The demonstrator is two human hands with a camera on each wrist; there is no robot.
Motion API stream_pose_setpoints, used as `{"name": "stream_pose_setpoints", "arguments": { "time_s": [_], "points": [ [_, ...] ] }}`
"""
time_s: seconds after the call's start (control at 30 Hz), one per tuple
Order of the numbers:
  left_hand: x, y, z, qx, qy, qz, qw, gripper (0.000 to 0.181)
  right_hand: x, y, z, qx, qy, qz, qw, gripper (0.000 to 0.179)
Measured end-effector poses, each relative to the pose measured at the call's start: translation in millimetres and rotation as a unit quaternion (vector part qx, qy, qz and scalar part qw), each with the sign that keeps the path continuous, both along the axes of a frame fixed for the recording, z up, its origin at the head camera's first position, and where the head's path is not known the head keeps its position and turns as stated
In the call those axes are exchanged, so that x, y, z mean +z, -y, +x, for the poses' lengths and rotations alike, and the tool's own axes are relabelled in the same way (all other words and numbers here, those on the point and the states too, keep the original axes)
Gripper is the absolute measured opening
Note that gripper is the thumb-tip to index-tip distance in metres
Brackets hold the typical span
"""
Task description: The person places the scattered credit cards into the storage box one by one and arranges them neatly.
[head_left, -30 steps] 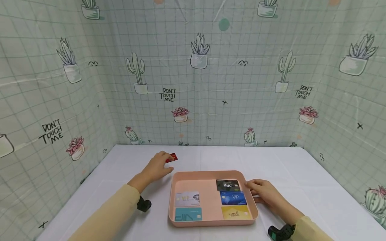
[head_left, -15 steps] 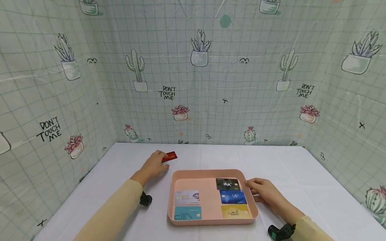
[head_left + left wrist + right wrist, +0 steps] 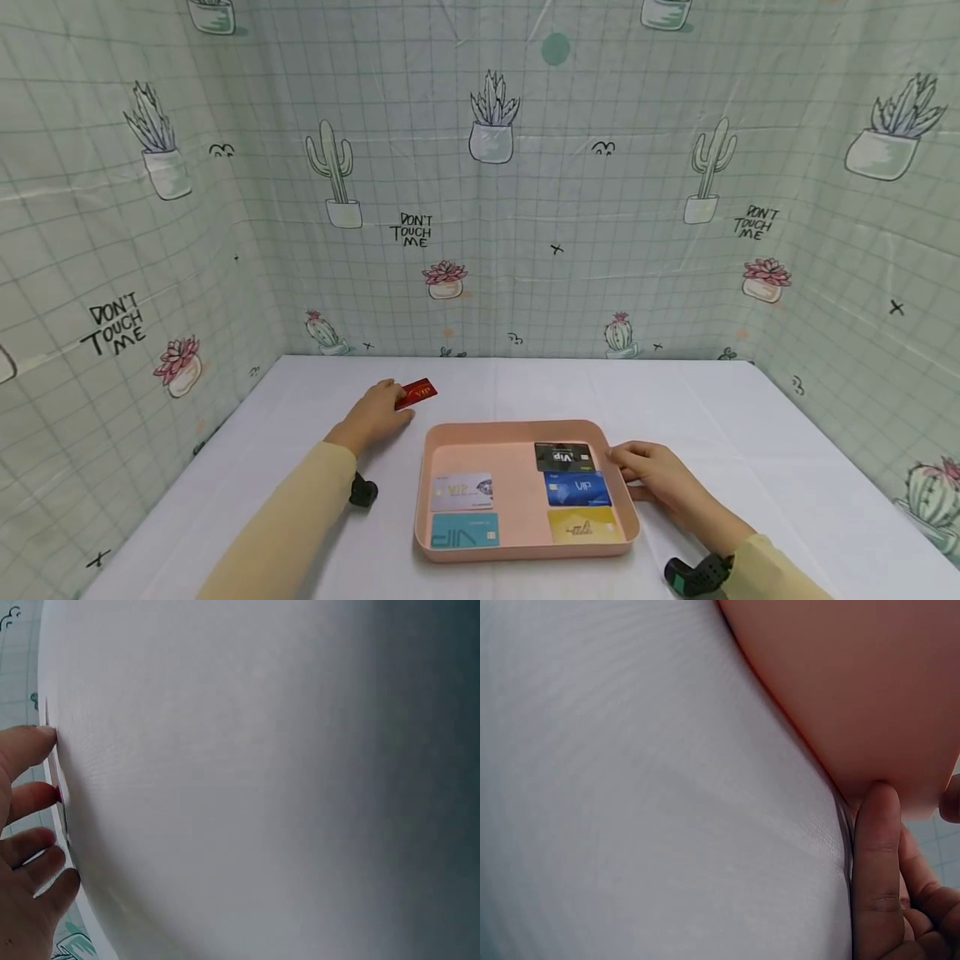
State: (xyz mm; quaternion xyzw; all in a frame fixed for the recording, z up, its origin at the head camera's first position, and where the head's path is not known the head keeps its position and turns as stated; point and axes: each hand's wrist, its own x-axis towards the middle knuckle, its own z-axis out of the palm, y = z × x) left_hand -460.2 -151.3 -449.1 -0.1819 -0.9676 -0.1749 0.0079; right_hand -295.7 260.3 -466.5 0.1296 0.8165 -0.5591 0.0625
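Observation:
A red VIP card [image 3: 419,392] lies on the table beyond the tray's left back corner. My left hand [image 3: 375,415] is at the card's left end, fingers loosely extended and spread, touching it and hiding that end. In the left wrist view, the fingers [image 3: 34,799] reach to the tabletop, the card showing only as a sliver of red. On the right, my right hand [image 3: 660,477] holds the pink tray [image 3: 517,548] by its right rim. The right wrist view has the thumb [image 3: 879,825] against the tray's outer wall and another fingertip close to its edge.
Inside the tray, a silver card [image 3: 459,492] and a teal card [image 3: 465,531] lie at left. A black card [image 3: 564,457], blue card [image 3: 577,489] and yellow card [image 3: 583,526] form a column at right. White cloth [image 3: 225,467] covers the table; patterned curtains surround it.
My left hand has shifted slightly left along the red card, uncovering more of it, while the card appears to stay put. My right hand and the tray keep their places.

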Motion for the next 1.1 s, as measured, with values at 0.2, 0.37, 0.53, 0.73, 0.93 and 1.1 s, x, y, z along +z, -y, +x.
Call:
{"name": "stream_pose_setpoints", "arguments": {
  "time_s": [0.2,0.37,0.53,0.73,0.93,1.1],
  "points": [
    [8.0,-6.6,-0.4,0.002,0.003,0.013,0.9999,0.019,0.3,-0.3,0.8,-0.002,0.001,0.003,1.0,0.051],
    [14.4,-9.5,-2.2,0.012,0.028,0.027,0.9991,0.024,1.7,0.0,0.5,0.0,-0.003,-0.001,1.0,0.052],
    [16.8,-8.9,-1.3,0.025,0.047,0.028,0.9982,0.033,0.9,0.3,0.3,0.001,-0.004,-0.001,1.0,0.052],
    [17.1,-9.7,-0.2,0.025,0.042,0.015,0.9987,0.044,-0.7,-0.1,0.5,0.002,-0.008,0.0,1.0,0.052],
    [15.3,-10.4,1.4,0.025,0.045,0.008,0.9986,0.061,0.2,0.3,1.7,0.002,-0.008,-0.001,1.0,0.051],
    [11.8,-9.4,1.4,0.019,0.041,0.005,0.999,0.061,0.8,0.5,1.8,0.001,-0.006,-0.001,1.0,0.051]
  ]
}}
